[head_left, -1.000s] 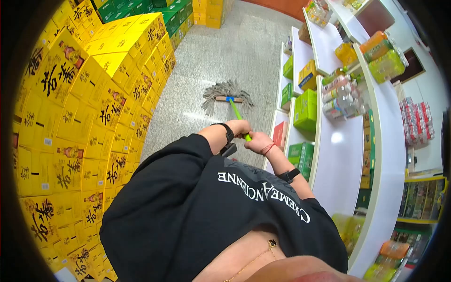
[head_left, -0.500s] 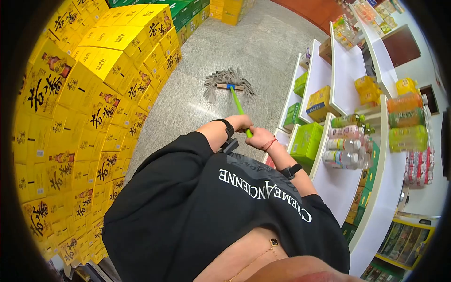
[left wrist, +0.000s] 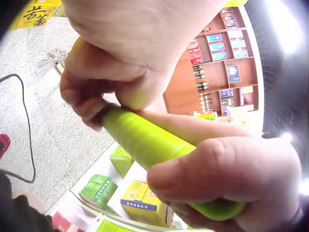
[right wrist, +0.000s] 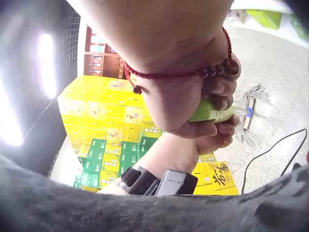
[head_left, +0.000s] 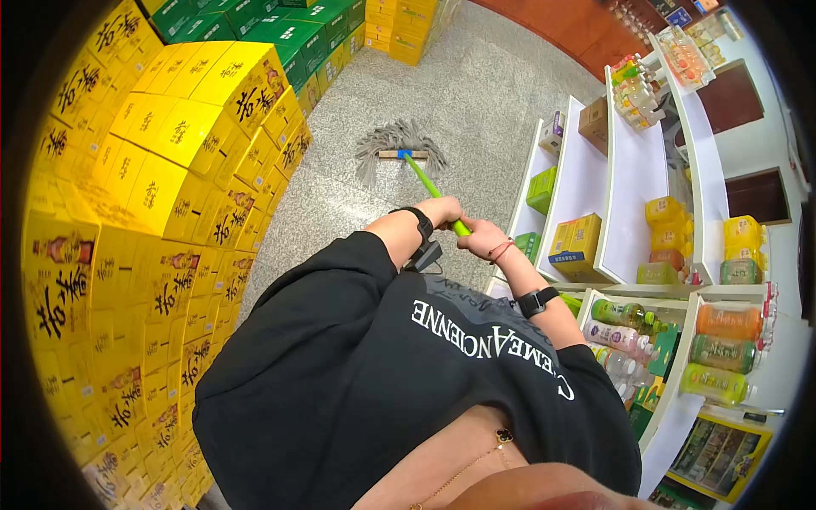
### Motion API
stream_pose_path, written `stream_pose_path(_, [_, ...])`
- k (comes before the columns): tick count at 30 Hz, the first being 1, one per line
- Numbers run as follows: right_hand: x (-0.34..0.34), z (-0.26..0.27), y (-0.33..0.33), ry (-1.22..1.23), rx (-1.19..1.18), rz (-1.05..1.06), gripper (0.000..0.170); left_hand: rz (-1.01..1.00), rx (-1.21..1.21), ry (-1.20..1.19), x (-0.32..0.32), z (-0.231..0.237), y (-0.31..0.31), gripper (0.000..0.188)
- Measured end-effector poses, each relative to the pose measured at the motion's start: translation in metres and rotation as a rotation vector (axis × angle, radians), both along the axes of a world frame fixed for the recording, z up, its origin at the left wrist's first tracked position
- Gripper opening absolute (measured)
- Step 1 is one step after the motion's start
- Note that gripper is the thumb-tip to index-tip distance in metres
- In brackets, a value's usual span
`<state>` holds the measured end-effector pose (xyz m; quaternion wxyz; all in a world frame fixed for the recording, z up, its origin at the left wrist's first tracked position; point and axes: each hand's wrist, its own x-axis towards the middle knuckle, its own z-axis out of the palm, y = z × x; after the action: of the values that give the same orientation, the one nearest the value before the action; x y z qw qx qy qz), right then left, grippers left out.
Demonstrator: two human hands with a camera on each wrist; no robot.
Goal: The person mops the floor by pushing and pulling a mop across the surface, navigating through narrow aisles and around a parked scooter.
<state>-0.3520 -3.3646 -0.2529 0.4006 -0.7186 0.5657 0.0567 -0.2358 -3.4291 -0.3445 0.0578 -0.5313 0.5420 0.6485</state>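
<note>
Both hands hold the bright green handle (head_left: 423,177) of a string mop. My left hand (head_left: 442,211) grips lower on the shaft; a black strap circles that wrist. At the upper end, my right hand (head_left: 481,238), with a red cord bracelet, wraps around the handle. The left wrist view shows the right thumb (left wrist: 169,174) lying along the ribbed green grip (left wrist: 145,137). Ahead on the grey floor, the grey mop head (head_left: 399,136) is spread out around a wooden bar with a blue clamp (head_left: 405,155).
Stacked yellow boxes (head_left: 178,170) line the left side, with green boxes (head_left: 297,34) behind. White shelves (head_left: 586,187) holding cartons and bottled drinks (head_left: 722,323) run along the right. Speckled floor (head_left: 476,93) lies between. A dark cable (left wrist: 29,130) crosses the floor in the left wrist view.
The handle slants further left in the head view, with the mop head shifted up and slightly left. Shelves and boxes have shifted in view. Both hands keep their grip.
</note>
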Motion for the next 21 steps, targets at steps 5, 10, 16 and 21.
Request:
stream_pose_path(5, [-0.003,-0.013,-0.043,-0.027,0.019,-0.047,0.052,0.150,0.076,-0.009,-0.005,-0.036,-0.053,0.022])
stream_pose_path(10, [-0.027,-0.030,-0.113,-0.080,0.030,-0.034,0.054,0.205,0.096,0.008,-0.022,-0.025,-0.110,0.028])
stream_pose_path(16, [-0.081,-0.034,-0.212,-0.052,-0.008,0.047,0.057,0.124,0.097,0.015,-0.067,-0.033,-0.216,0.030])
stream_pose_path(21, [-0.132,-0.025,-0.300,-0.020,-0.063,0.029,0.051,0.170,0.127,-0.031,-0.119,-0.028,-0.306,0.025])
